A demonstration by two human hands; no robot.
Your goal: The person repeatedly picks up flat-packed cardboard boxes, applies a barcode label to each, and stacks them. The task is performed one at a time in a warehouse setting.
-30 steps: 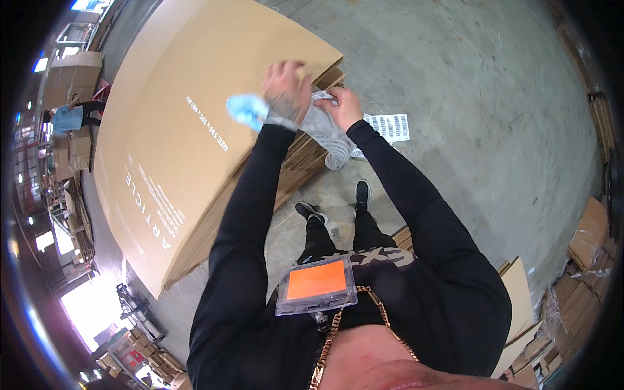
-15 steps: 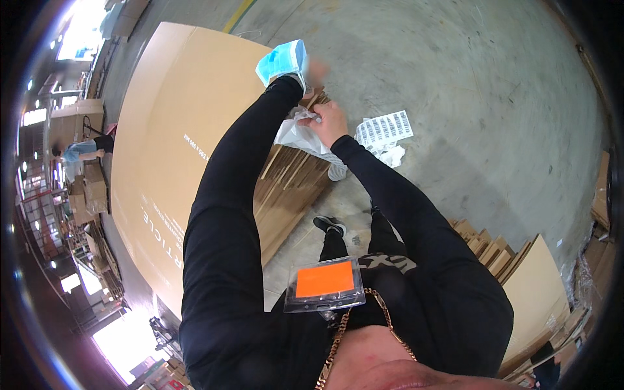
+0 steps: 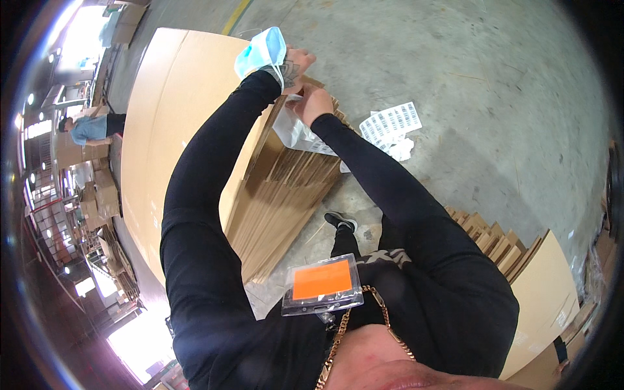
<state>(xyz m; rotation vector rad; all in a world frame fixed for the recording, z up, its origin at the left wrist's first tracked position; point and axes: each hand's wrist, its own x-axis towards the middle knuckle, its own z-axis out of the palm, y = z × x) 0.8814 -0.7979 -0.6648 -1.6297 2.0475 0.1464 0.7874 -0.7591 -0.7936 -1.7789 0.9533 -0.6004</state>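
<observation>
My left hand [image 3: 296, 67] is at the far corner of a large flat cardboard sheet [image 3: 185, 97], fingers curled; what they hold is hidden. A blue face mask [image 3: 261, 52] hangs round that wrist. Just below it, my right hand [image 3: 313, 104] is closed on a crumpled white plastic bag [image 3: 298, 132], its fingertips partly hidden. The bag drapes over the side of a stack of cardboard sheets [image 3: 276, 211]. The large sheet lies on top of this stack, its near edge standing a little apart from those below.
Printed white label sheets [image 3: 393, 123] lie on the concrete floor [image 3: 481, 97] to the right. Another cardboard stack [image 3: 536, 286] stands at the lower right. A person in a blue shirt [image 3: 91, 130] is at the far left, near piled boxes [image 3: 104, 188].
Both hands have moved slightly left, my left one also farther away. The top sheet's near edge has shifted left and lifted, showing more of the stack. The person at left is more upright.
</observation>
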